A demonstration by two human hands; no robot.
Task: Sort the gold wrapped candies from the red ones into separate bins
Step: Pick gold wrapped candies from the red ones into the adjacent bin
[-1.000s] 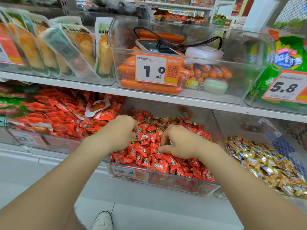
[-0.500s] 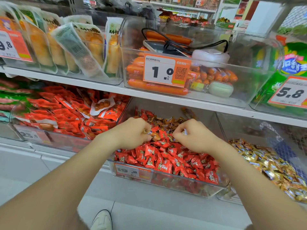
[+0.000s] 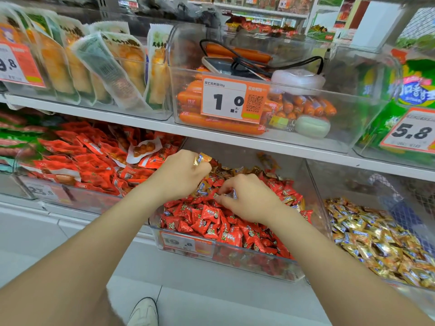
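A clear bin on the lower shelf holds a heap of red candies, with several gold candies mixed in at its back. My left hand is curled over the bin's back left and grips gold candies that stick out above its knuckles. My right hand lies on the heap in the middle, its fingers pinching a gold candy. To the right, a second clear bin is filled with gold candies.
Left of the red bin, another bin holds red snack packets. The upper shelf overhangs the bins and carries a sausage bin with a price tag. My white shoe shows on the floor below.
Both hands have moved deeper toward the back of the red bin. My left hand now shows gold candies in its grip, and the camera has come closer.
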